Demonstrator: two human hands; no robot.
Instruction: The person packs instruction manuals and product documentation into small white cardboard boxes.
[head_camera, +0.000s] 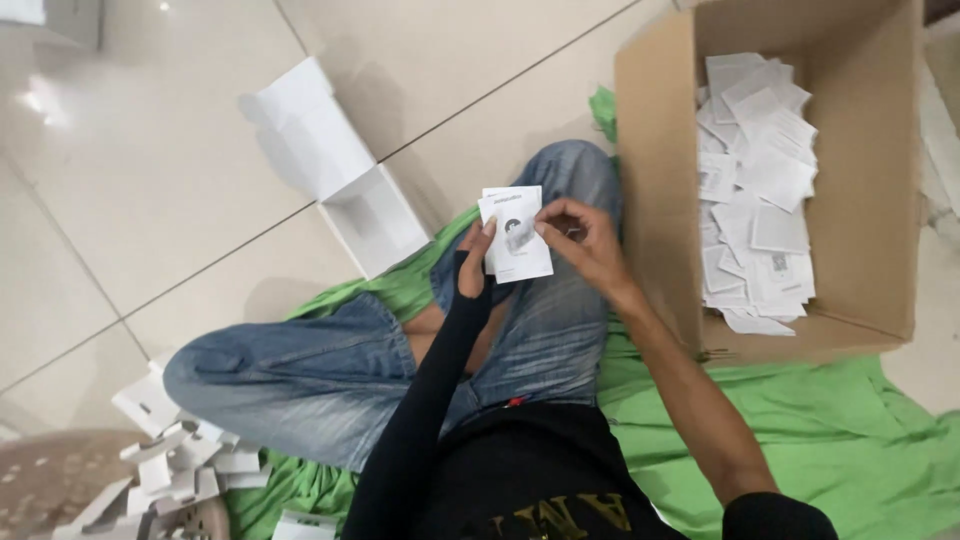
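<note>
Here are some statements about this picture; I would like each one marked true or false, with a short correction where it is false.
1. Both hands hold a small white leaflet. True.
2. The cardboard box is empty. False: it holds many white paper slips.
3. The left hand wears a black sleeve. True.
4. The person sits on a red cloth. False: the cloth is green.
5. An open white carton lies on the tiled floor. True.

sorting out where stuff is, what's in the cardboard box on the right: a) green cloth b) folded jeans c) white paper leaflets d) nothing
c: the cardboard box lies open with a heap of white paper leaflets inside, like the leaflets held by both hands.
</note>
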